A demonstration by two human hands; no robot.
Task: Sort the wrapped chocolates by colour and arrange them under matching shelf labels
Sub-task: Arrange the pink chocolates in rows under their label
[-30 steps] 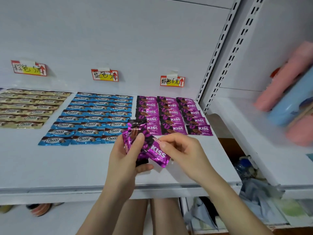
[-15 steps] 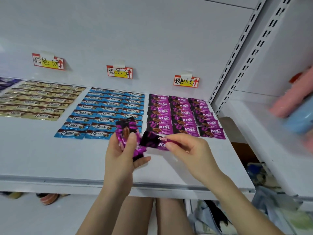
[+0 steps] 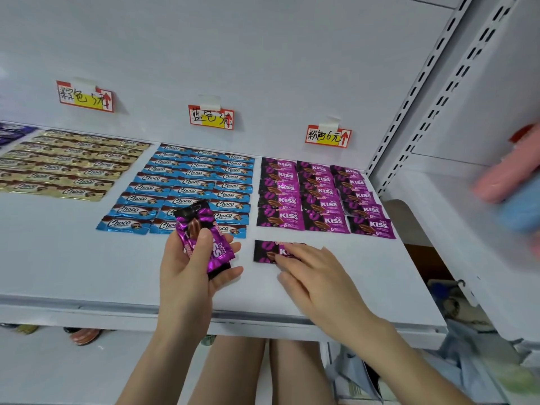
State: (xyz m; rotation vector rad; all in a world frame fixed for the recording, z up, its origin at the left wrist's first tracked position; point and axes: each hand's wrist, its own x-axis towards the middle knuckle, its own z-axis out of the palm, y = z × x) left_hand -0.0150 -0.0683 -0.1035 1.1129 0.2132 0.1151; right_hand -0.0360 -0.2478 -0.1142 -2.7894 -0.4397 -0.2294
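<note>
Purple wrapper (image 3: 264, 252) lies lengthwise left-to-right at frame centre, just below the left column of the purple block (image 3: 321, 197), under flat fingers of the right hand (image 3: 315, 270); the left hand (image 3: 187, 276) clamps the spare stack (image 3: 191, 222) beside it.

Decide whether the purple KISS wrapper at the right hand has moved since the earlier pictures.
Yes. The KISS wrapper went down onto the shelf, in front of the purple rows.

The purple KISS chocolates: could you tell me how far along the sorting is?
Done: gold Choco rows, blue Choco rows and purple KISS rows lie under their labels. In hand: the right hand presses one KISS chocolate onto the shelf. Left: the KISS stack the left hand holds.
</note>
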